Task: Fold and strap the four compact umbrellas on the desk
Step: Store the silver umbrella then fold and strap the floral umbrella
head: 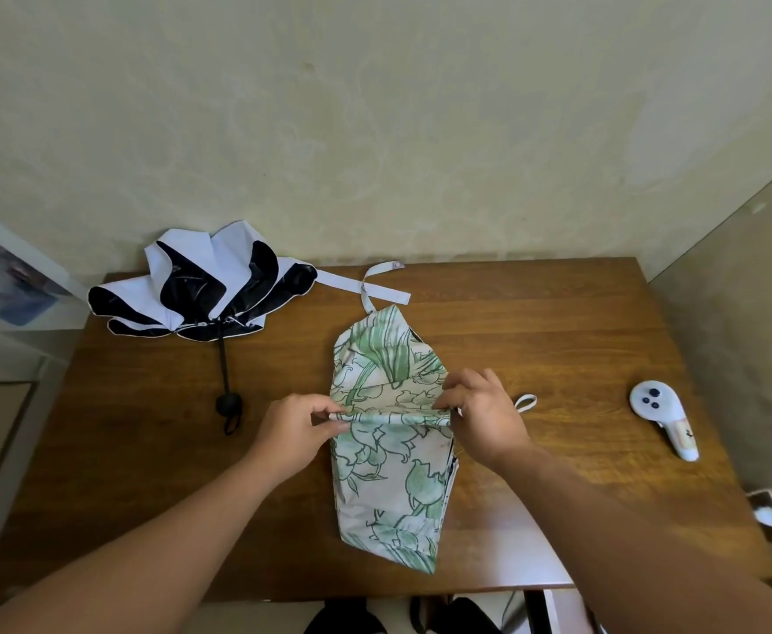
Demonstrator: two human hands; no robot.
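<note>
Floral umbrella [391,455], green and white, lies flat in the middle of the wooden desk [558,340], collapsed, canopy spread in loose panels. Left hand [294,427] pinches a fabric fold at the canopy's left edge, thumb and fingers curled on it. Right hand [484,414] pinches the same fold at the right edge, fingers curled over the cloth. Its strap [377,279] trails off the far tip, unfastened, crossing the white strap [361,290] of the black-and-white umbrella [201,295]. That one sits at the far left of the desk, canopy loose and puffed, black handle [228,402] pointing toward the person. White controller [663,416] rests near the right edge.
</note>
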